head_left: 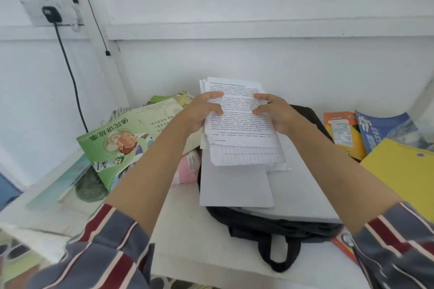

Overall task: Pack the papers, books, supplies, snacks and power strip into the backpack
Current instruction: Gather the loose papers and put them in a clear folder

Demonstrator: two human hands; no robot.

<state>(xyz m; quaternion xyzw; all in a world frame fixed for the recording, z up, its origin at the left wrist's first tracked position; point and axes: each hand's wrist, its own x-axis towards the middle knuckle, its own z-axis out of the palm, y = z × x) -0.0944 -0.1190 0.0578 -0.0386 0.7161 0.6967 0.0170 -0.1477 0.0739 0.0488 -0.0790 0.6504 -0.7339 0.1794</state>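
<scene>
both hands are out front, holding one stack of white printed papers (237, 119) above the black fabric backpack (270, 225). the left hand (202, 112) grips the stack's 9 o'clock edge, fingers curled over the top sheet. the right hand (274, 114) grips the 3 o'clock edge the same way. thumbs are hidden under the sheets. the stack is uneven, with a ruled sheet poking out at its 6 o'clock end.

the backpack lies flat on the white surface (187, 230), from frame centre toward 5 o'clock, with its carry loop at 6 o'clock. a flat grey slab (305, 195) and a plain pale sheet (234, 187) lie over the backpack below the held stack; cannot tell if they sit inside it.

at 9 o'clock of the stack is a green illustrated book (112, 145) with chinese characters, lying over other books. a pink packet (187, 166) is just beside the backpack's 9 o'clock side. at 3 o'clock are an orange snack packet (342, 134) and a blue book (385, 129). a yellow plastic folder (404, 171) at 4 o'clock lies over the blue book's near edge. a black plug (51, 14) sits in a wall socket at 10 o'clock of the frame, its cable running down behind the books.
</scene>
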